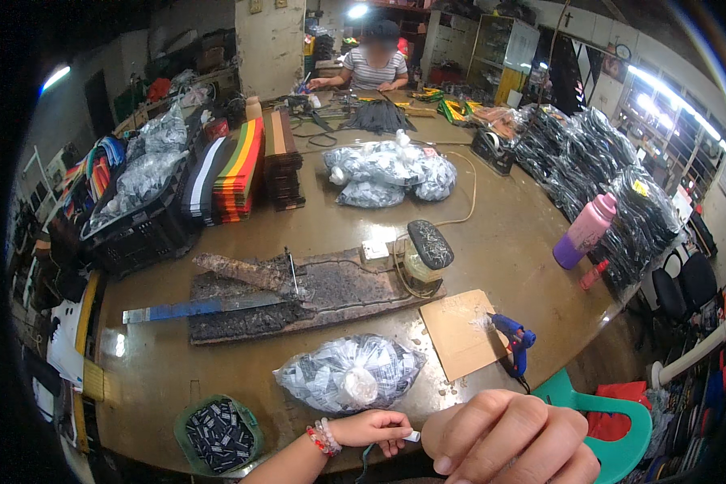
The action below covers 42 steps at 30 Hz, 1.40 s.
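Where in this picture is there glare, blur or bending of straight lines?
Head view: the ceiling tube lights burn out white, glare sits on the table at its left edge, the right hand close to the lens is soft, a seated person's face is blurred, and the table edge curves toward the dark rim.

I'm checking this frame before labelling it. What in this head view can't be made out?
- Right hand: close to the lens, partly cut by the lower edge; whether it holds anything is hidden.
- Left hand: pinches a small white piece, too small to identify.
- Clear bag: contents blurred by wrinkled plastic.
- Green basket: the dark pieces inside are too small to identify.
- Far end of table: items near the seated person are too small.
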### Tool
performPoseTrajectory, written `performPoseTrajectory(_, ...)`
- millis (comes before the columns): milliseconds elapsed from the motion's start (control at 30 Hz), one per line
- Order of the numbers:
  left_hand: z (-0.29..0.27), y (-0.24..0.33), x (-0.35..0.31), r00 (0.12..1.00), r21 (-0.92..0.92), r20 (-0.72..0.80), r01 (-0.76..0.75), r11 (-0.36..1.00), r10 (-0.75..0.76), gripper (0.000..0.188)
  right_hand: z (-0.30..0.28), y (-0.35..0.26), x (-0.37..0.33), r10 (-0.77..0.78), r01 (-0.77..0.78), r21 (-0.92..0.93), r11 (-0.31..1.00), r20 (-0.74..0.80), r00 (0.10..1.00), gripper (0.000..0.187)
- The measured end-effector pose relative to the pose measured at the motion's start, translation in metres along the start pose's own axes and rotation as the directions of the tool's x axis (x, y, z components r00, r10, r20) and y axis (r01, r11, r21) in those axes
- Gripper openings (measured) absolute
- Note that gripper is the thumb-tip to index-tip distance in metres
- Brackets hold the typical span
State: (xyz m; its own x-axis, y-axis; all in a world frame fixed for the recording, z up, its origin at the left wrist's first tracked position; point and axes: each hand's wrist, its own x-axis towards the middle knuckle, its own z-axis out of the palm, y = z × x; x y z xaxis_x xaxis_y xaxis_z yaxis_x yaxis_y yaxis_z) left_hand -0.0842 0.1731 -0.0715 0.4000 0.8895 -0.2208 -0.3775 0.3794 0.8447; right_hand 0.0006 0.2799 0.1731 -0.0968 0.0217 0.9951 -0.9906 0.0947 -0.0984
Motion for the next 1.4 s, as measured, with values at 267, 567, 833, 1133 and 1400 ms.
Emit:
performPoseTrajectory(267,-0.006,-0.006,0.002,0.999,0.006,0.032,0.007,1.000,-0.007,0.028,-0.008,0.002,0.015,0.163,-0.167,0.069,0.984,0.063,0.985,0.019)
performPoseTrajectory(567,-0.020,-0.022,0.002,0.999,0.171,-0.007,-0.052,0.984,0.054,0.037,0.022,0.005,0.002,0.088,-0.034,0.247,0.968,-0.211,0.974,0.018)
performPoseTrajectory(833,0.005,0.002,-0.014,0.999,0.014,-0.036,0.017,1.000,-0.017,0.034,-0.012,-0.005,0.008,0.026,-0.023,0.158,0.987,-0.017,1.000,0.020)
performPoseTrajectory(1133,0.083,0.095,-0.099,0.721,0.070,-0.544,-0.471,0.879,0.429,0.047,-0.010,-0.022,0.009,0.134,-0.112,0.167,0.980,-0.128,0.983,0.019)
performPoseTrajectory(1400,0.098,0.104,-0.121,0.374,0.280,-0.757,-0.556,0.783,0.536,0.038,-0.001,0.001,-0.035,0.421,-0.129,-0.782,0.609,0.182,0.889,0.037)
